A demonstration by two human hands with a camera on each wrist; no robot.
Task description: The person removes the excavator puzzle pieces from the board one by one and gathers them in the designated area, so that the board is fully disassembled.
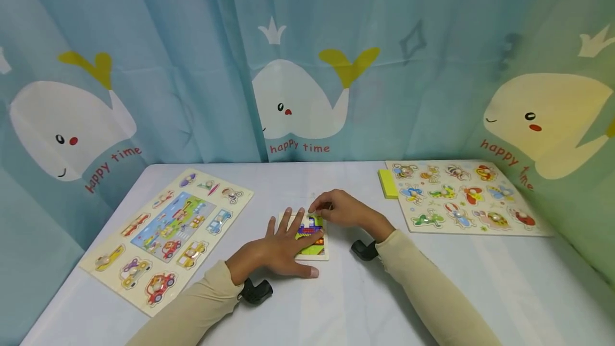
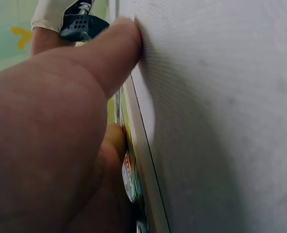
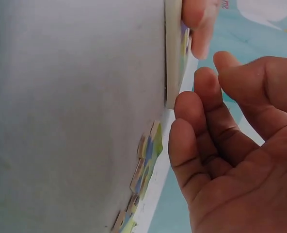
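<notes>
My left hand (image 1: pixel 283 249) lies spread over a small square picture puzzle (image 1: pixel 317 250), covering its left part. The puzzle has a pale rim and shows purple, orange and green. In the left wrist view its thumb presses on the white cloth beside the puzzle's edge (image 2: pixel 143 131). At the puzzle's far right corner is my right hand (image 1: pixel 342 209), fingers loosely bent. The right wrist view shows nothing between its thumb and fingertips, which are close to the board's edge (image 3: pixel 172 58). Several thin coloured pieces (image 3: pixel 146 167) lie on the cloth in that view.
A large vehicle peg puzzle (image 1: pixel 211 244) lies at the left. The insect peg puzzle (image 1: pixel 449 231) is at the back right, with a yellow block (image 1: pixel 388 184) against its left edge. A blue whale-print curtain (image 1: pixel 202 68) hangs behind the white-covered table (image 1: pixel 365 303).
</notes>
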